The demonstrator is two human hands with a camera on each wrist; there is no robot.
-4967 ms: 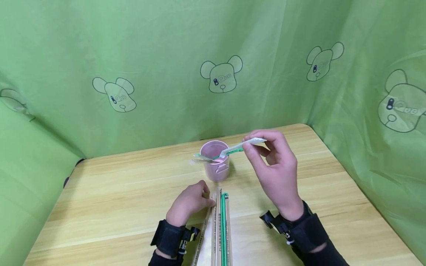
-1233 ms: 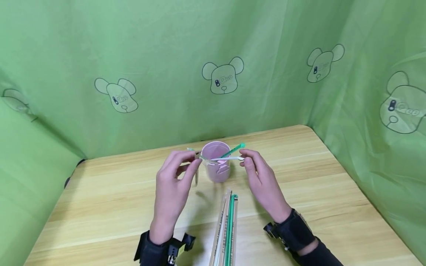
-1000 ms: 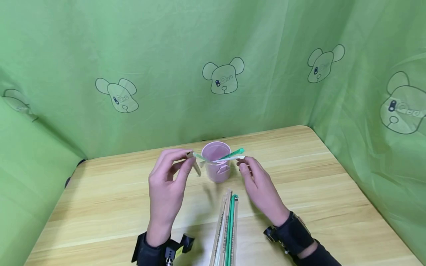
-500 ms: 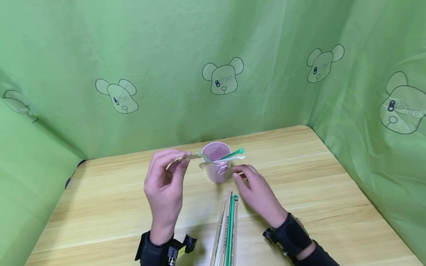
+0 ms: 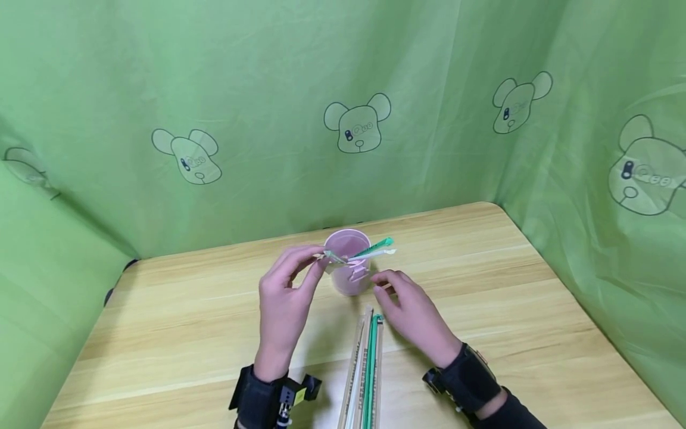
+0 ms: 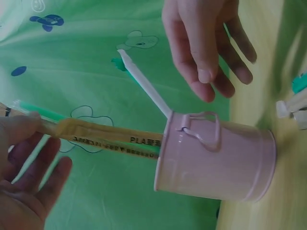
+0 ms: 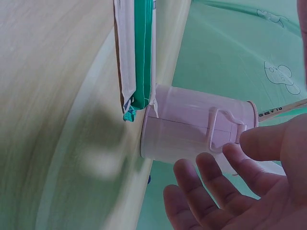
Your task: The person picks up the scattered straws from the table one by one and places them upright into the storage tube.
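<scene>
A small pink metal bucket (image 5: 351, 285) stands upright at the back middle of the table, its wire handle (image 7: 214, 130) on the near side. My left hand (image 5: 285, 298) pinches the upper end of a brown paper-wrapped drinking straw (image 6: 105, 135) between thumb and finger. That straw slants down into the bucket's mouth. Also in the bucket lean a white-wrapped straw (image 6: 146, 88) and a green-wrapped straw (image 5: 382, 244), both tilted right. Beside the bucket's right side is my right hand (image 5: 417, 311), fingers loosely bent near the handle, holding nothing.
Several wrapped straws (image 5: 367, 369), brown, white and green, lie side by side on the wooden table (image 5: 177, 333) in front of the bucket. Green cloth (image 5: 257, 119) printed with bear heads hangs behind and at both sides.
My left hand rose from the table straws, and over the last half second moved right with the brown straw towards the bucket. My right hand let go of the white straw and lowered beside the bucket.
</scene>
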